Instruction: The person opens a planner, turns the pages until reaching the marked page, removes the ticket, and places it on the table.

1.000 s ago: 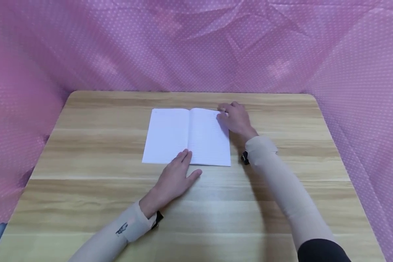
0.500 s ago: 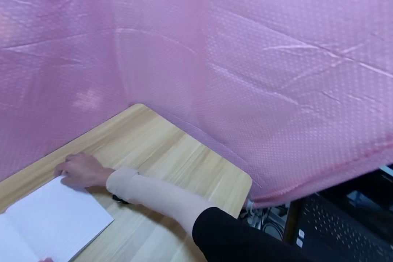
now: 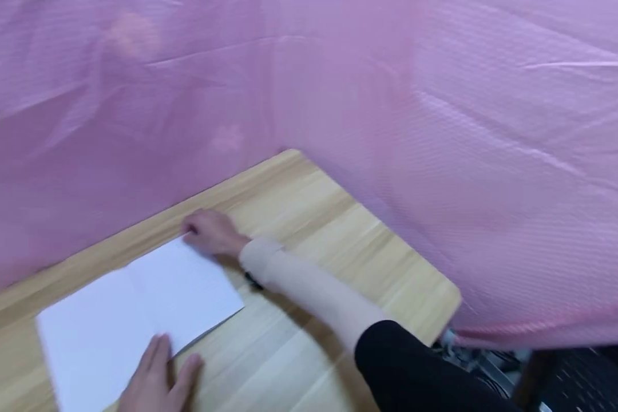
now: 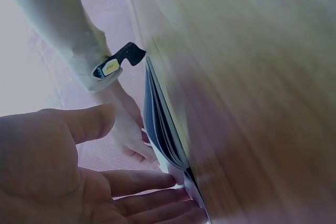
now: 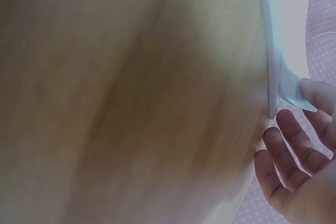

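Note:
A white notebook (image 3: 185, 292) lies spread flat on the wooden table, with faint lines on its right-hand page. At its far right corner my right hand (image 3: 211, 232) pinches a page. In the right wrist view the lifted page corner (image 5: 295, 92) bends between thumb and index finger, while the other fingers of the right hand (image 5: 307, 166) curve loosely below. My left hand (image 3: 154, 380) rests near the lower end of the fold, fingers straight and thumb spread. The left wrist view shows the left hand (image 4: 47, 166) with its fingertips at the notebook's edge and the page stack (image 4: 165, 124) bulging beside them.
Wooden table (image 3: 340, 246) with a rounded far corner. A pink dotted cloth (image 3: 520, 189) hangs along its back and right sides. Past the right edge, low down, are cables (image 3: 486, 375) and a dark keyboard (image 3: 592, 380).
The head view has swung right, then partly back left. My right hand, fingers earlier spread at the page corner, now pinches it. The left hand stays near the fold.

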Motion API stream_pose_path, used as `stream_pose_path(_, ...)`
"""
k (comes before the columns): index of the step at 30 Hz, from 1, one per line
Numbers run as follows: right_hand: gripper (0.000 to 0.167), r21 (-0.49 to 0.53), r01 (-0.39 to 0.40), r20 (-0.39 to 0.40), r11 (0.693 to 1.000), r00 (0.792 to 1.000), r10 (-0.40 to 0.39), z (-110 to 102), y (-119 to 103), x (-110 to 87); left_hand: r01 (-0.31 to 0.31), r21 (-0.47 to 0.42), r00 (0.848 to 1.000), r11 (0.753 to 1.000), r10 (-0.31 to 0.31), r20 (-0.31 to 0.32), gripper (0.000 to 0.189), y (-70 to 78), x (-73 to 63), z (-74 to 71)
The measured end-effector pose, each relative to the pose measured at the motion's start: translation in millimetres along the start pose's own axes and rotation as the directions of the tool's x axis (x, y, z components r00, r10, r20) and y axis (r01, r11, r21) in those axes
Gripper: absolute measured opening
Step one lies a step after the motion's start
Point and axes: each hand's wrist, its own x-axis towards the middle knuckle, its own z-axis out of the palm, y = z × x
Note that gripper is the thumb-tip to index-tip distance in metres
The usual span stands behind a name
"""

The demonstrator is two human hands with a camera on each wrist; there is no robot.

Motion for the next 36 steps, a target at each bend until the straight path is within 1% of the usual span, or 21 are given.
stream_pose_path(1, 0.013, 0.003, 0.003, -0.015, 1.0, 1.0, -0.003, -7.8, 12.0, -4.3, -0.037, 0.004, 0.998, 0.999, 0.037, 0.047, 0.094, 12.8, 4.0, -4.6)
stream_pose_path(2, 0.013, 0.005, 0.007, -0.028, 1.0, 1.0, -0.006, -15.3, 23.2, -8.8, -0.065, 0.0, 0.996, 0.998, 0.065, 0.068, 0.092, 27.9, 5.1, -7.3)
stream_pose_path(3, 0.014, -0.002, 0.014, -0.04, 1.0, 0.999, -0.014, -22.3, 34.1, -12.4, -0.094, -0.012, 0.994, 0.996, 0.094, 0.052, 0.087, 41.6, 5.6, -7.1)
stream_pose_path(5, 0.015, -0.022, -0.003, -0.051, 1.0, 0.999, 0.002, -32.2, 49.0, -19.0, -0.106, -0.041, 0.994, 0.993, 0.107, 0.018, 0.085, 58.6, 6.9, -0.9)
stream_pose_path(6, 0.016, -0.026, -0.014, -0.052, 1.0, 0.999, 0.012, -36.1, 54.1, -21.2, -0.101, -0.055, 0.995, 0.993, 0.102, 0.016, 0.085, 65.2, 8.0, 0.9)
stream_pose_path(8, 0.017, -0.048, -0.042, -0.085, 0.998, 0.996, 0.038, -46.2, 68.2, -28.4, -0.131, -0.053, 0.991, 0.99, 0.131, 0.007, 0.083, 75.1, 14.5, 3.1)
stream_pose_path(10, 0.018, -0.069, -0.044, -0.118, 0.997, 0.992, 0.035, -54.1, 77.5, -33.5, -0.154, -0.051, 0.988, 0.987, 0.154, -0.005, 0.081, 81.5, 19.3, 4.4)
stream_pose_path(11, 0.019, -0.082, -0.033, -0.139, 0.996, 0.99, 0.022, -57.2, 80.9, -35.1, -0.163, -0.048, 0.987, 0.985, 0.163, -0.009, 0.08, 83.7, 21.4, 4.6)
stream_pose_path(14, 0.02, -0.11, 0.01, -0.195, 0.994, 0.98, -0.031, -64.3, 86.8, -36.9, -0.19, -0.047, 0.981, 0.981, 0.188, -0.037, 0.079, 87.8, 25.0, 3.7)
stream_pose_path(17, 0.021, -0.113, 0.044, -0.235, 0.993, 0.97, -0.069, -68.2, 91.3, -36.7, -0.207, -0.053, 0.978, 0.977, 0.205, -0.044, 0.078, 90.2, 27.6, 1.5)
stream_pose_path(21, 0.021, -0.101, 0.075, -0.262, 0.992, 0.96, -0.099, -72.2, 96.9, -35.7, -0.215, -0.082, 0.976, 0.973, 0.212, -0.038, 0.076, 92.2, 31.4, -3.6)
stream_pose_path(23, 0.02, -0.093, 0.081, -0.264, 0.992, 0.959, -0.103, -71.4, 97.1, -35.5, -0.212, -0.109, 0.977, 0.971, 0.208, -0.045, 0.072, 89.1, 32.9, -6.7)
stream_pose_path(24, 0.02, -0.088, 0.081, -0.263, 0.993, 0.959, -0.102, -71.7, 96.6, -35.6, -0.215, -0.115, 0.976, 0.97, 0.209, -0.058, 0.07, 87.2, 34.1, -8.4)
stream_pose_path(26, 0.019, -0.077, 0.075, -0.26, 0.994, 0.961, -0.092, -73.1, 95.4, -35.4, -0.221, -0.101, 0.973, 0.97, 0.212, -0.088, 0.066, 82.7, 36.7, -11.7)
stream_pose_path(29, 0.02, -0.061, 0.05, -0.257, 0.997, 0.964, -0.064, -75.5, 95.9, -33.3, -0.241, -0.023, 0.963, 0.97, 0.236, -0.127, 0.061, 74.7, 40.9, -15.9)
stream_pose_path(31, 0.021, -0.021, 0.027, -0.241, 0.999, 0.97, -0.031, -75.9, 97.1, -31.7, -0.256, 0.035, 0.958, 0.966, 0.259, -0.121, 0.061, 69.3, 42.5, -17.5)
stream_pose_path(33, 0.021, 0.04, -0.005, -0.217, 0.999, 0.976, 0.014, -74.8, 98.3, -29.9, -0.272, 0.069, 0.955, 0.96, 0.278, -0.101, 0.062, 64.8, 43.0, -18.2)
stream_pose_path(36, 0.019, 0.182, -0.055, -0.178, 0.982, 0.98, 0.088, -72.7, 98.6, -27.5, -0.287, 0.069, 0.954, 0.955, 0.292, -0.075, 0.067, 60.5, 43.5, -18.2)
